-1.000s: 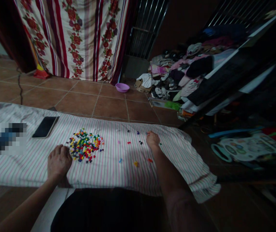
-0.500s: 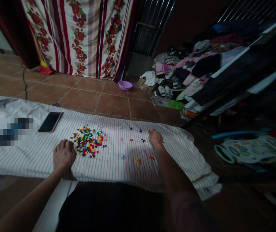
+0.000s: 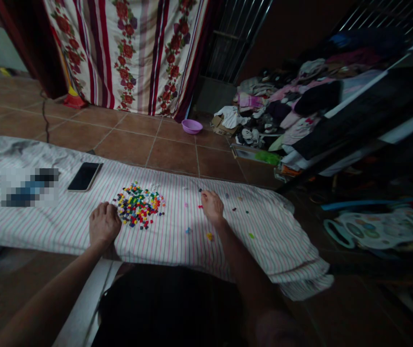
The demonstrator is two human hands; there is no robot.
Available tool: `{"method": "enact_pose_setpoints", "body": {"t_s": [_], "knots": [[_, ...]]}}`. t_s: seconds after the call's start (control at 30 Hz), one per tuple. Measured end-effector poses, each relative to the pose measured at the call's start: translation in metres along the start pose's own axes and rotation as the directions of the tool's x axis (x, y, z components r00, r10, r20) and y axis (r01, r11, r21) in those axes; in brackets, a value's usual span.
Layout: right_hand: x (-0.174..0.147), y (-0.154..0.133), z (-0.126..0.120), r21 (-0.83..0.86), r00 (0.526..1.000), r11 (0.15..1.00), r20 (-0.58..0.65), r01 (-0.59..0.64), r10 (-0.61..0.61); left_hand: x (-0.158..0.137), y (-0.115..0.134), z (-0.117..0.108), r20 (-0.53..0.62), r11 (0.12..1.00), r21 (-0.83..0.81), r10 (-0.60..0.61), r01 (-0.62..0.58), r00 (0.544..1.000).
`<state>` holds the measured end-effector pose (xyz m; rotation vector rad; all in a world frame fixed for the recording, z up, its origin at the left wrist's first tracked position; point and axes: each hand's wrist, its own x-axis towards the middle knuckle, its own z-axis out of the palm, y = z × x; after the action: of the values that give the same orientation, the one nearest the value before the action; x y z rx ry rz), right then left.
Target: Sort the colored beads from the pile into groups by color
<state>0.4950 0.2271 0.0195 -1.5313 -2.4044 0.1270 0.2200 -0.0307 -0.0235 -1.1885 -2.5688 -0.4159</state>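
A pile of small colourful beads or blocks (image 3: pixel 139 205) lies on the striped cloth (image 3: pixel 148 248). At its left edge rests my left hand (image 3: pixel 104 224), fingers curled under and their tips hidden. My right hand (image 3: pixel 213 207) hovers over or touches the cloth right of the pile, fingers loosely bent, with nothing visible in them. Close to its fingertips are a dark piece (image 3: pixel 200 190) and a red piece (image 3: pixel 200 206). Around it lie a pink piece (image 3: pixel 186 205), blue pieces (image 3: pixel 188 231), yellow pieces (image 3: pixel 210 236), grey-blue pieces (image 3: pixel 227 195) and a lime-green piece (image 3: pixel 251 235).
A phone (image 3: pixel 85 176) lies on the cloth left of the pile, with a blurred-out patch (image 3: pixel 31 188) farther left. Beyond, a purple basin (image 3: pixel 192 126) stands on the tiled floor by a floral curtain (image 3: pixel 141 58). A heap of clothes (image 3: pixel 279 103) fills the back right.
My right hand has moved left, away from the grey-blue pieces, which now lie uncovered. My left hand stays beside the pile. The whole view has shifted slightly.
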Motion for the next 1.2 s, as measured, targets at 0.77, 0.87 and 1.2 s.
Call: {"method": "enact_pose_setpoints", "body": {"t_s": [0.77, 0.87, 1.2], "knots": [[-0.069, -0.144, 0.044, 0.250, 0.808, 0.840, 0.243, 0.482, -0.536, 0.001, 0.002, -0.005, 0.047, 0.998, -0.054, -0.026, 0.029, 0.999], [-0.069, -0.149, 0.044, 0.221, 0.823, 0.859, 0.255, 0.461, -0.508, 0.001, 0.002, -0.005, 0.047, 0.997, -0.070, -0.027, 0.030, 0.999], [-0.063, -0.156, 0.042, 0.168, 0.851, 0.902, 0.300, 0.397, -0.431, 0.000, 0.002, -0.005, 0.032, 0.995, -0.098, -0.022, 0.026, 0.999]]}}
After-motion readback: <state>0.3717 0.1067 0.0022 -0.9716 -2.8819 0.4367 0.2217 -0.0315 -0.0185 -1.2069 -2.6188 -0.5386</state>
